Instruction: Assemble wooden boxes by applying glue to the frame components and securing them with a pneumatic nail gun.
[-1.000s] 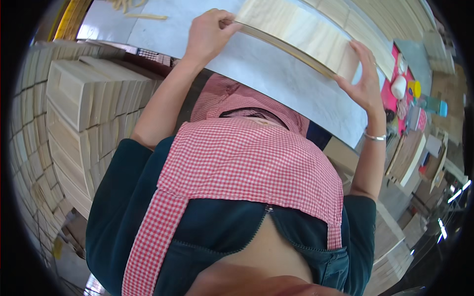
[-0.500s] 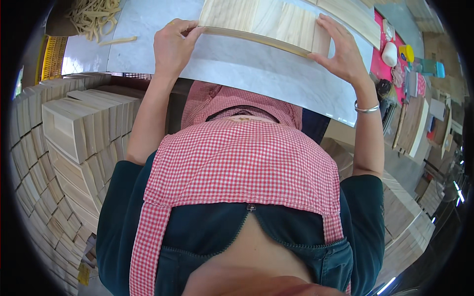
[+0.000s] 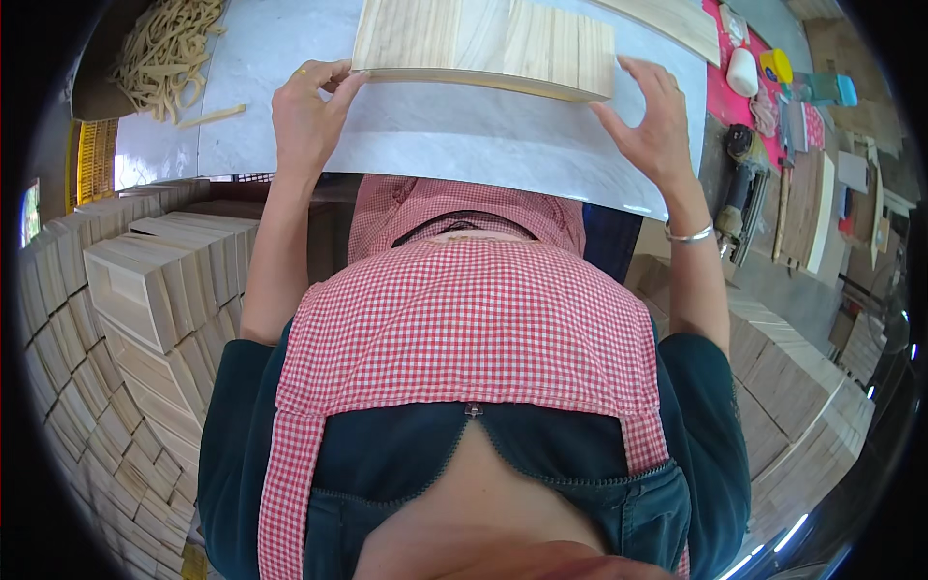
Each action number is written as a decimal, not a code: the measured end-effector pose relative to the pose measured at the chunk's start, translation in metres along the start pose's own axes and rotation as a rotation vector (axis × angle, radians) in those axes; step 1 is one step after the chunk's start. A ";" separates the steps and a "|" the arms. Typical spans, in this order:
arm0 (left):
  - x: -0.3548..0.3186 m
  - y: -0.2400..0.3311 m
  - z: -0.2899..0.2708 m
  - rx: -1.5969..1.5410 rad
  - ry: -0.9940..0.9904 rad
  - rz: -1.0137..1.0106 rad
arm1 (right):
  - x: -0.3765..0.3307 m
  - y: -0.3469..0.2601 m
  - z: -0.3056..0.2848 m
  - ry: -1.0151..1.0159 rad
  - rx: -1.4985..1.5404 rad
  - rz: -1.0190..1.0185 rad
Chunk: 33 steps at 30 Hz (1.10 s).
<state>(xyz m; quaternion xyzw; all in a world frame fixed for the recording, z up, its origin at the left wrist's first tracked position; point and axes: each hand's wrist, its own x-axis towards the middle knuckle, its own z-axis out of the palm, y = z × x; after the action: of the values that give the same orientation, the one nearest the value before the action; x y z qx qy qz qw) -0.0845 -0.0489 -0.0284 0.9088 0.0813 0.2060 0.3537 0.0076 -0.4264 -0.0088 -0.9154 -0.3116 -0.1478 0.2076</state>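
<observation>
A long, pale wooden panel with striped grain lies on the grey-white marbled tabletop; its far side is cut off by the upper edge. My left hand is at its near left corner, with thumb and forefinger closed against the wood. At the other end, my right hand is open, thumb and fingers spread around the right end. The thumb is close to the near right corner; whether it touches cannot be made out.
Pale elastic-looking bands fill a box at the far left, and one loose strip lies beside it. Another board lies at far right. A power tool and a white bottle are right. Wooden boxes are stacked at left.
My right hand has come slightly away from the panel's right end, its fingers no longer against the wood. The left hand stays at the corner. The whole view has shifted a little.
</observation>
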 end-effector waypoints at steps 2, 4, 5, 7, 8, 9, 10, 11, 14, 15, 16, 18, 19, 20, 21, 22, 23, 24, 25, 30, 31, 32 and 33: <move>0.002 0.000 -0.001 0.006 -0.017 0.006 | -0.010 0.001 0.004 0.010 0.020 0.038; 0.004 0.001 -0.002 0.022 -0.037 0.001 | -0.018 0.003 0.008 0.022 0.067 0.094; 0.005 0.001 -0.003 0.031 -0.045 -0.002 | -0.020 0.003 0.009 0.028 0.091 0.121; 0.007 0.000 -0.004 0.041 -0.065 0.010 | -0.019 -0.002 0.009 0.035 0.077 0.137; 0.008 0.000 -0.005 0.052 -0.080 0.015 | -0.017 -0.006 0.010 0.038 0.065 0.145; 0.009 -0.001 -0.006 0.064 -0.095 0.019 | -0.015 -0.009 0.010 0.041 0.054 0.153; 0.010 -0.001 -0.007 0.077 -0.108 0.024 | -0.014 -0.011 0.010 0.044 0.043 0.161; 0.011 -0.001 -0.007 0.078 -0.109 0.032 | -0.014 -0.011 0.010 0.052 0.042 0.165; 0.010 -0.001 -0.008 0.100 -0.111 0.058 | -0.015 -0.011 0.012 0.065 0.075 0.145; 0.009 -0.002 -0.009 0.109 -0.113 0.068 | -0.016 -0.011 0.012 0.070 0.086 0.139; 0.009 -0.003 -0.008 0.104 -0.112 0.066 | -0.017 -0.010 0.011 0.084 0.084 0.149; 0.006 0.001 -0.009 0.103 -0.118 0.081 | -0.019 -0.010 0.008 0.082 0.090 0.137; 0.001 0.007 -0.011 0.103 -0.118 0.037 | -0.020 -0.009 0.008 0.082 0.094 0.133; 0.000 0.011 -0.011 0.104 -0.119 -0.007 | -0.020 -0.006 0.008 0.081 0.099 0.130; -0.003 0.014 -0.012 0.114 -0.130 0.004 | -0.022 -0.004 0.007 0.090 0.106 0.144; -0.005 0.016 -0.012 0.103 -0.123 -0.016 | -0.022 -0.001 0.004 0.027 0.219 0.194; -0.006 0.017 -0.013 0.091 -0.119 -0.038 | -0.022 0.002 0.001 -0.038 0.334 0.246; -0.008 0.018 -0.013 0.081 -0.115 -0.059 | -0.022 0.006 -0.002 -0.103 0.451 0.295; -0.009 0.019 -0.013 0.071 -0.111 -0.082 | -0.023 0.009 -0.002 -0.166 0.569 0.343; -0.008 0.018 -0.008 0.110 -0.126 -0.064 | -0.021 0.027 0.009 -0.188 1.019 0.572; -0.008 0.019 -0.009 0.121 -0.134 -0.056 | -0.020 0.029 0.011 -0.180 1.031 0.577; -0.007 0.019 -0.009 0.129 -0.135 -0.056 | -0.019 0.031 0.012 -0.200 1.025 0.592; -0.007 0.020 -0.009 0.136 -0.136 -0.055 | -0.018 0.033 0.013 -0.221 1.017 0.606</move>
<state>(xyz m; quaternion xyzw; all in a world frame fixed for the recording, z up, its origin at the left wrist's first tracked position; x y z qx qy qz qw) -0.0947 -0.0601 -0.0111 0.9400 0.0959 0.1279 0.3016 0.0164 -0.4532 -0.0372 -0.7592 -0.0882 0.1816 0.6188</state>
